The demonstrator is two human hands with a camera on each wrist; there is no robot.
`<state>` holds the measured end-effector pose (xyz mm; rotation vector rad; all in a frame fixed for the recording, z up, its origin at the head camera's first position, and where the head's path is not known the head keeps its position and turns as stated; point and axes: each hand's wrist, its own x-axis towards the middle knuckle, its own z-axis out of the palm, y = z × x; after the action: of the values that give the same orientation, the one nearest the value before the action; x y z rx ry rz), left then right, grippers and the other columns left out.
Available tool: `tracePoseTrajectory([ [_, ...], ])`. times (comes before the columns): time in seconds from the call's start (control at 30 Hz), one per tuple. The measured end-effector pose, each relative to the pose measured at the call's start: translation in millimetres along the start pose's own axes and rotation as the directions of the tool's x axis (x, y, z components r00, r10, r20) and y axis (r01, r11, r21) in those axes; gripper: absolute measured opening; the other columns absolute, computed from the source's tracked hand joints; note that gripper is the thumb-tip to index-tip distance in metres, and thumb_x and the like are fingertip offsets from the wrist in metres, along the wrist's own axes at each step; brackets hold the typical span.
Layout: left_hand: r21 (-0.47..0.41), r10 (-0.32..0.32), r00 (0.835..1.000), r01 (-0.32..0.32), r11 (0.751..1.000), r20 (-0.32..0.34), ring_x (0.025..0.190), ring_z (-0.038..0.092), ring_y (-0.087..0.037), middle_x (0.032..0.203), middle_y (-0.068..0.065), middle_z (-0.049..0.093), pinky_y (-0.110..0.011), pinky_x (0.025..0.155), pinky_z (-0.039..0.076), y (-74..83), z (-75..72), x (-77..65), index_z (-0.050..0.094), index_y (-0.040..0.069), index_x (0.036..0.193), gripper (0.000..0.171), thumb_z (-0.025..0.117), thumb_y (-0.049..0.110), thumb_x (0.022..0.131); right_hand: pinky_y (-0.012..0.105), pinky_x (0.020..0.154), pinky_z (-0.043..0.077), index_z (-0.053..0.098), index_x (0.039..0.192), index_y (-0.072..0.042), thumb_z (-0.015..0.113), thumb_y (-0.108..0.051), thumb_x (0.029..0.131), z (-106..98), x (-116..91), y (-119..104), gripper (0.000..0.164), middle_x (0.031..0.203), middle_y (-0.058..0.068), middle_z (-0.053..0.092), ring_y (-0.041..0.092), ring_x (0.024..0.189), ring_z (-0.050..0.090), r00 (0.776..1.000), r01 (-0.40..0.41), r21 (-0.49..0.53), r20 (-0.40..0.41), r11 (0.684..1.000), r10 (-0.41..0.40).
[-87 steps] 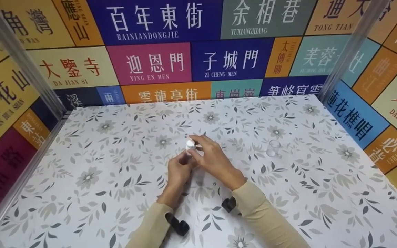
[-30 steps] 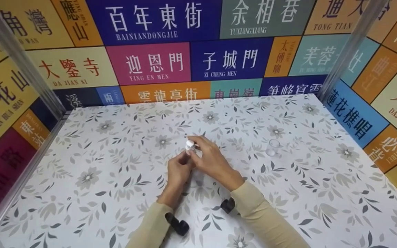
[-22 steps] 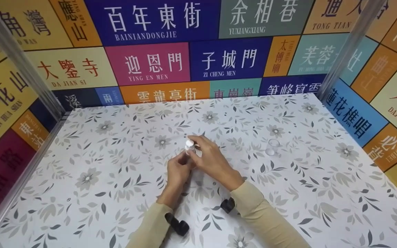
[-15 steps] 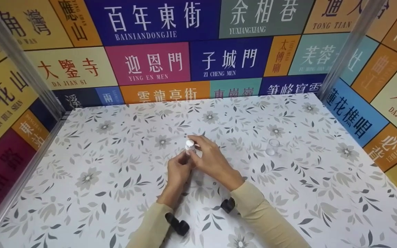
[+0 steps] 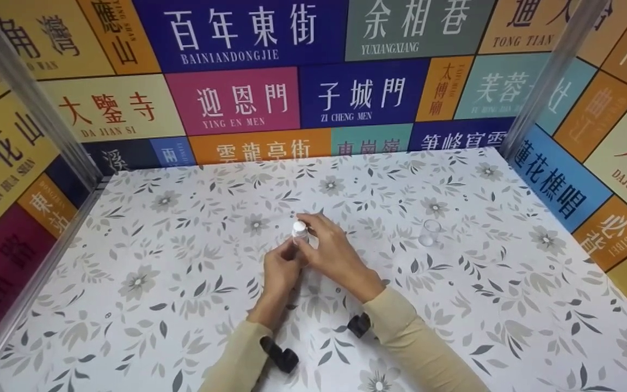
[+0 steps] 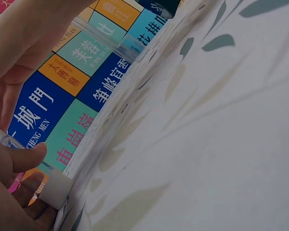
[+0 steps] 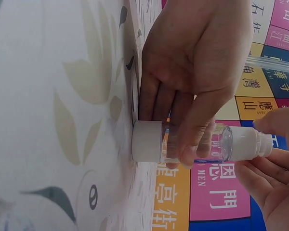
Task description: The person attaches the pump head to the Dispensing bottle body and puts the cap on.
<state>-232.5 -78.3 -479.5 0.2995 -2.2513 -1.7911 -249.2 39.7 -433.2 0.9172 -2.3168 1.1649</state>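
Currently left hand [image 5: 281, 269] grips small pump bottle [image 7: 192, 142] upright on table [image 5: 183, 283], long axis vertical; right hand [image 5: 331, 253] pinches its white pump top [image 5: 300, 227] from above, directly over the left.

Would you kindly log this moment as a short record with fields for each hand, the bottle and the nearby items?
Left hand: grips the body of the small clear plastic pump bottle
Right hand: fingers at the bottle's white pump top
Bottle: upright, white base on the floral tablecloth
Nearby: clear plastic cap, standing apart to the right
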Motion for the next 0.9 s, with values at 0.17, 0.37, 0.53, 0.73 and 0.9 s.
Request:
tracePoseTrajectory([
  [0.17, -0.010, 0.021, 1.000, -0.021, 1.000, 0.010, 0.111, 0.070, -0.033, 0.119, -0.024, 0.070, -0.040, 0.094, 0.058, -1.0, -0.2, -0.7, 0.068, -0.003, 0.122, 0.041, 0.068, -0.008, 0.081, 0.030, 0.092, 0.059, 0.058, 0.127, 0.008, 0.068, -0.003, 0.091, 0.1, -0.9, 0.8, 0.039, 0.115, 0.020, 0.066, 0.030, 0.109, 0.068, 0.999, -0.027, 0.034, 0.024, 0.999, 0.026],
  [0.37, -0.019, 0.004, 1.000, -0.004, 1.000, 0.010, 0.108, 0.071, -0.030, 0.120, -0.022, 0.071, -0.038, 0.092, 0.059, -0.7, -1.0, -1.0, 0.069, -0.001, 0.123, 0.044, 0.067, -0.007, 0.080, 0.032, 0.091, 0.059, 0.061, 0.123, 0.006, 0.072, -0.008, 0.090, -1.2, -0.3, 2.8, 0.038, 0.112, 0.018, 0.068, 0.029, 0.104, 0.069, 1.000, 0.008, -0.010, 0.002, 1.000, -0.008],
  [0.53, -0.007, 0.012, 1.000, -0.012, 1.000, 0.001, 0.102, 0.071, -0.028, 0.116, -0.022, 0.073, -0.037, 0.088, 0.059, -0.9, -0.5, -0.1, 0.069, -0.001, 0.122, 0.041, 0.068, -0.005, 0.082, 0.031, 0.091, 0.059, 0.061, 0.122, 0.006, 0.069, -0.005, 0.091, -0.9, -0.6, 3.1, 0.034, 0.113, 0.019, 0.067, 0.029, 0.105, 0.069, 1.000, 0.010, 0.009, 0.010, 1.000, -0.010],
  [0.73, -0.030, 0.016, 1.000, -0.016, 0.999, 0.002, 0.107, 0.071, -0.031, 0.117, -0.023, 0.072, -0.038, 0.093, 0.058, -1.1, -0.1, -0.1, 0.068, -0.002, 0.122, 0.042, 0.069, -0.007, 0.081, 0.031, 0.092, 0.059, 0.061, 0.122, 0.005, 0.071, -0.007, 0.090, 0.0, -0.1, 1.3, 0.036, 0.112, 0.018, 0.068, 0.030, 0.104, 0.070, 0.999, -0.033, -0.006, 0.003, 0.999, 0.033],
  [0.9, -0.009, 0.004, 1.000, -0.004, 1.000, -0.007, 0.103, 0.070, -0.028, 0.114, -0.022, 0.073, -0.039, 0.094, 0.058, -1.1, -0.9, -0.3, 0.073, -0.002, 0.115, 0.037, 0.068, -0.008, 0.079, 0.034, 0.091, 0.059, 0.062, 0.123, 0.004, 0.073, -0.011, 0.089, 0.5, 0.0, 1.1, 0.039, 0.113, 0.017, 0.068, 0.028, 0.102, 0.069, 1.000, -0.025, -0.029, -0.014, 0.999, 0.025],
])
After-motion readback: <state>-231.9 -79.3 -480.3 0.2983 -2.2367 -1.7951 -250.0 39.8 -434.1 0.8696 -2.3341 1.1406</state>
